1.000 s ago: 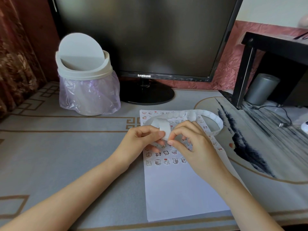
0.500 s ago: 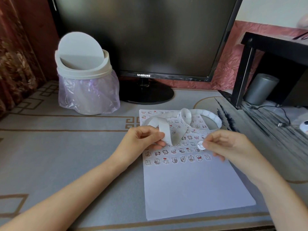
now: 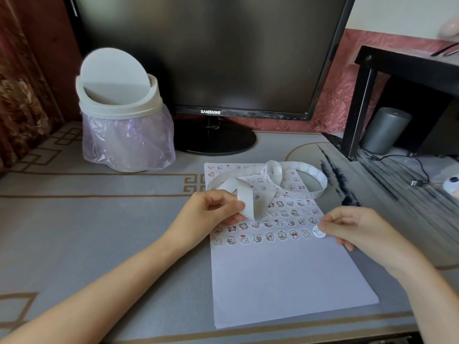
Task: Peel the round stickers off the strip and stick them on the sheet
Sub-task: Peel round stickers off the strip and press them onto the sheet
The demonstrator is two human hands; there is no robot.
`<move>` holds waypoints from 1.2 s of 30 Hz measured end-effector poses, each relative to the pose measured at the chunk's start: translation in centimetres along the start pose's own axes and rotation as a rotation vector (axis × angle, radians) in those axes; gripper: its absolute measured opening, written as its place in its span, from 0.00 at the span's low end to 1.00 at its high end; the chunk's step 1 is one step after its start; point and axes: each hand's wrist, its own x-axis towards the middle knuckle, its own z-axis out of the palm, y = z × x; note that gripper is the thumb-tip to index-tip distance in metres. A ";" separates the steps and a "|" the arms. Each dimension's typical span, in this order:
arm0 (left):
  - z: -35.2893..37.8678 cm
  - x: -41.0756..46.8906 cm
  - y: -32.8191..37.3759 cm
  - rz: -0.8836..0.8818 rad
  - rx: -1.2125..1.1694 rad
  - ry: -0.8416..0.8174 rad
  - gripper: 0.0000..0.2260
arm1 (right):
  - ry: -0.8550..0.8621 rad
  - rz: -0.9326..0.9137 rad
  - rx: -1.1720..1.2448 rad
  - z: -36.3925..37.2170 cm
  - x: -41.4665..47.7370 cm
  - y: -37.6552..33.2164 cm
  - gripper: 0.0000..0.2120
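Here, step in hand: the placing half of the cycle, as I judge it; one round sticker [image 3: 318,231] is off the strip [image 3: 244,196] and held at the sheet [image 3: 285,281].
Left hand [image 3: 211,209]: my thumb and fingers pinch the strip's bare end, raised above the sheet; the rest loops away over the sheet's far right corner.
Right hand [image 3: 355,229]: my fingertips pinch the sticker by its right edge; whether it touches the paper yet, I cannot tell.
Sticker position: right end of the nearest row, just beside that row's last sticker.
Sheet: flat on the desk mat; rows fill its far part, the near part is bare.
Next move: set the sticker level with its row without overlap, press it flat, let go.
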 end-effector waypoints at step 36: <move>0.0 0.2 -0.4 0.001 -0.019 -0.007 0.05 | 0.117 -0.086 -0.087 1.0 0.4 1.3 0.05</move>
